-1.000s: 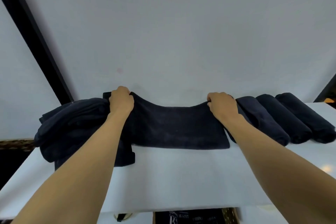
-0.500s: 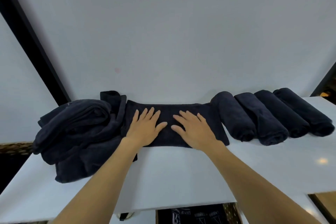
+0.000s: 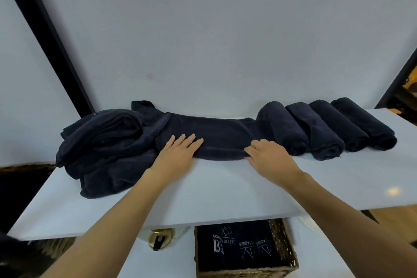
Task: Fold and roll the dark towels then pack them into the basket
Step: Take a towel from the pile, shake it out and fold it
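Free table (image 3: pixel 225 189) strip in front; unfolded pile (image 3: pixel 101 142) L, 4 rolls (image 3: pixel 322 131) R.

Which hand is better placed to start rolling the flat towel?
Probably the right hand: its fingers curl round the towel at its near edge, by the rolled towels. The left hand lies flat on top, pinning it.

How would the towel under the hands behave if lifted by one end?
Probably floppy: the towel lies limp on the table, its near edge wavy. Likely grippy: the pile looks plush. Lying flat under the left hand, it should not roll, unlike the rolled towels.
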